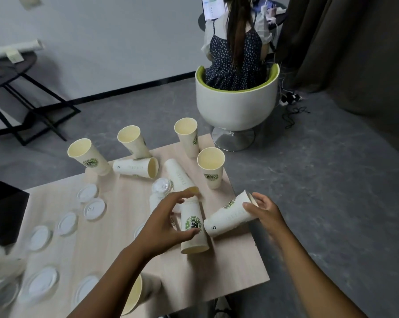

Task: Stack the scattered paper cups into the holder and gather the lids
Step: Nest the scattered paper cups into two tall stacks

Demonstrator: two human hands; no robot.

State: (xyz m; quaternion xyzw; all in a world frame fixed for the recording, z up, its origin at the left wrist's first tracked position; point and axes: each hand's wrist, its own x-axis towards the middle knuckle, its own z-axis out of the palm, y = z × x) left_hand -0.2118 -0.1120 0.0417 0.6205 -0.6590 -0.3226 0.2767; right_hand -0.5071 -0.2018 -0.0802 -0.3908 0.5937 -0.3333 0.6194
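Several white paper cups with green logos are scattered on a light wooden table [115, 226]. My left hand [168, 219] curls around a cup [192, 228] lying on its side with its mouth toward me, thumb and fingers touching it. My right hand [261, 211] grips the rim of another tipped cup [228, 214] near the table's right edge. Upright cups stand at the far side [211, 166], [187, 134], [88, 156]. Another cup [136, 167] lies flat. A lidded cup [160, 189] sits behind my left hand. White lids [94, 208], [38, 235] lie at the left.
A person sits in a white round chair [235, 104] beyond the table. A black side table [21, 92] stands at the far left. A black object [3, 207] rests on the table's left edge. One cup [134, 294] lies under my left forearm.
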